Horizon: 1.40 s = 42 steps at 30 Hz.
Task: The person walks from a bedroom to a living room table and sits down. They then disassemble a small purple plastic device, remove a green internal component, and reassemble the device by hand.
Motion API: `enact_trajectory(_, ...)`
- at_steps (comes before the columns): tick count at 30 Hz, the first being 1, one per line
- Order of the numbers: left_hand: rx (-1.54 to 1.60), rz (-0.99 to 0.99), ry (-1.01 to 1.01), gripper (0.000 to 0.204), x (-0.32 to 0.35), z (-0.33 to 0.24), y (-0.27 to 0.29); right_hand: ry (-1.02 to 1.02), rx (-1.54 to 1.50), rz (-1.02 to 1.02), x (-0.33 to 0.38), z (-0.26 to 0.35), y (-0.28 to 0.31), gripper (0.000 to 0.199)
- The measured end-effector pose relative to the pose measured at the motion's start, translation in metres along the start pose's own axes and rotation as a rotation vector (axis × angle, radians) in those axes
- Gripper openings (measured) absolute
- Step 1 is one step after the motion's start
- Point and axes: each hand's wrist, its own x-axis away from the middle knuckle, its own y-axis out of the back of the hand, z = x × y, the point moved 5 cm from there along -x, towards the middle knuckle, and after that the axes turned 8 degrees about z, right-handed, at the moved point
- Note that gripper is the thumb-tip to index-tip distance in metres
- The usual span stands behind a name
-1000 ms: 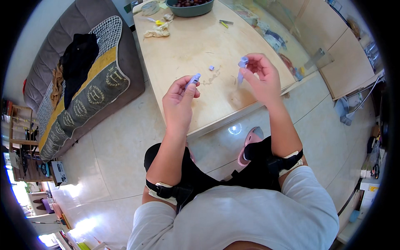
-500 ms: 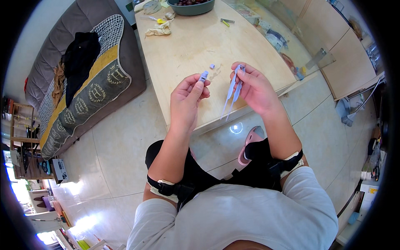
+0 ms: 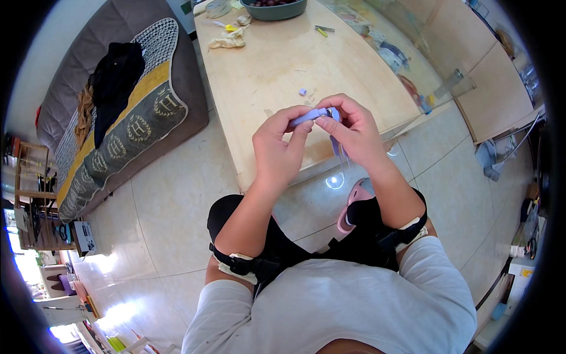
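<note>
My left hand [image 3: 280, 141] pinches a short lavender stick-like piece [image 3: 308, 117] between thumb and fingers. Close beside it, my right hand [image 3: 357, 131] is closed on a lavender two-legged piece [image 3: 335, 145], whose slim legs taper to thin ends and hang below the fingers. The two pieces meet between my fingertips, above the table's near edge; whether they are joined cannot be made out. A small lavender bit [image 3: 302, 92] lies on the table just beyond my hands.
The pale wooden table [image 3: 265, 71] carries a grey-green bowl [image 3: 275, 10] of dark round fruit, crumpled cream wrapping [image 3: 229, 39] and a small yellow-green and metal item [image 3: 322, 30]. A grey sofa [image 3: 190, 88] stands at left, a glass panel [image 3: 383, 35] at far right.
Both hands have come together, bringing the stick-like piece against the top of the two-legged piece. The stick-like piece has turned from upright to nearly level.
</note>
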Motion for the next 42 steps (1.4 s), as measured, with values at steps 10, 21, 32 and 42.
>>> enact_trajectory(10,0.140,-0.074,0.001,0.025,0.000,-0.007,-0.004,0.053,0.025,-0.029,0.000,0.000,0.005,0.013)
enact_trajectory(21,-0.209,-0.053,-0.181,0.026,0.002,-0.014,-0.003,-0.185,-0.307,0.010,0.000,-0.012,0.007,0.014)
enact_trajectory(32,0.060,-0.063,-0.025,0.020,0.002,-0.002,-0.002,-0.129,-0.186,-0.034,0.001,-0.007,0.005,0.014)
enact_trajectory(42,0.075,-0.134,0.059,0.020,-0.003,0.003,-0.002,0.148,0.354,-0.118,0.006,0.012,-0.001,0.013)
